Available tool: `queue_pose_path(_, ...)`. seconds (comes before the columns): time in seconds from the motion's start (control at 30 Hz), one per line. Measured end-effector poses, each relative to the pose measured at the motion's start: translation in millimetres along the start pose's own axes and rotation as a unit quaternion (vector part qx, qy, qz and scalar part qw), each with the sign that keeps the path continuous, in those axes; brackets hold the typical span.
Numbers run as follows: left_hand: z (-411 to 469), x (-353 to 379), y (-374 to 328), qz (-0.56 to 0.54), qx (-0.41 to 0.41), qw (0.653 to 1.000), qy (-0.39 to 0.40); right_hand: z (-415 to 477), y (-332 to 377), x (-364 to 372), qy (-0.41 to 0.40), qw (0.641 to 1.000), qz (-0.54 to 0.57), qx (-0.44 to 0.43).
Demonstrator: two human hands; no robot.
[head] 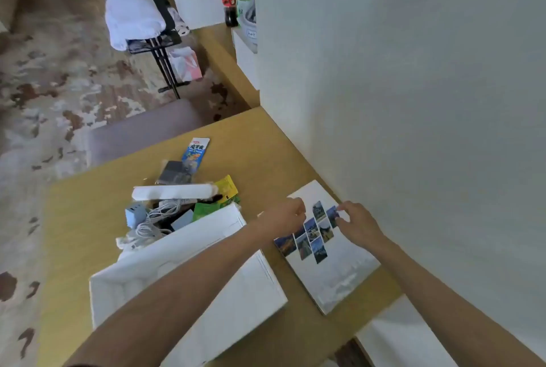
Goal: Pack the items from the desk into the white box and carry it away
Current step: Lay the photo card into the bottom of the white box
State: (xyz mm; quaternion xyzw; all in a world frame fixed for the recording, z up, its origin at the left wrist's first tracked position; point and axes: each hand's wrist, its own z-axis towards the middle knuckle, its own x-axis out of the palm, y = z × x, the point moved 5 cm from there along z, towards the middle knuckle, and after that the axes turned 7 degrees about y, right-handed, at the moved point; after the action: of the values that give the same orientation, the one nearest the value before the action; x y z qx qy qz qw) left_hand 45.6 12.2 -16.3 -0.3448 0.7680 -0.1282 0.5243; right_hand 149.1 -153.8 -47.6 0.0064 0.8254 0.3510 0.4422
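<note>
A white box [236, 287] stands open on the wooden desk [266, 142], under my left forearm. To its right lies a white book with photo tiles on its cover [334, 272], against the wall. My left hand [283, 214] rests at the book's far left edge, fingers curled. My right hand [359, 223] pinches the cover near its far right side. Behind the box lies a pile: a white power strip [174, 191], a blue-grey charger [134, 214], white cables [153, 223], green and yellow packets [226, 189], a dark pouch [172, 173] and a blue snack packet [196, 152].
A white wall [413, 85] borders the desk on the right. A purple-grey seat [141, 130] stands past the desk's far edge. Further back are a black stand with white cloth [133, 15], a cola bottle [229, 0], bags and patterned carpet [44, 85].
</note>
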Motion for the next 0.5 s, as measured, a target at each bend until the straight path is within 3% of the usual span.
queue_pose_path(0.13, 32, 28, 4, 0.073, -0.066, 0.988, 0.122, 10, -20, 22, 0.104, 0.988, -0.111, 0.033)
queue_pose_path(0.27, 51, 42, 14, 0.128, -0.094, 0.982, 0.104, 16, -35, 34, 0.103, 0.965, -0.235, 0.044)
queue_pose_path(0.4, 55, 55, 26, 0.104, -0.127, 0.978, 0.127, 23, -32, 39, 0.091, 0.959, -0.259, 0.065)
queue_pose_path(0.5, 51, 58, 30, 0.066, -0.147, 0.978, 0.131, 25, -29, 42, 0.08, 0.975, -0.199, 0.06)
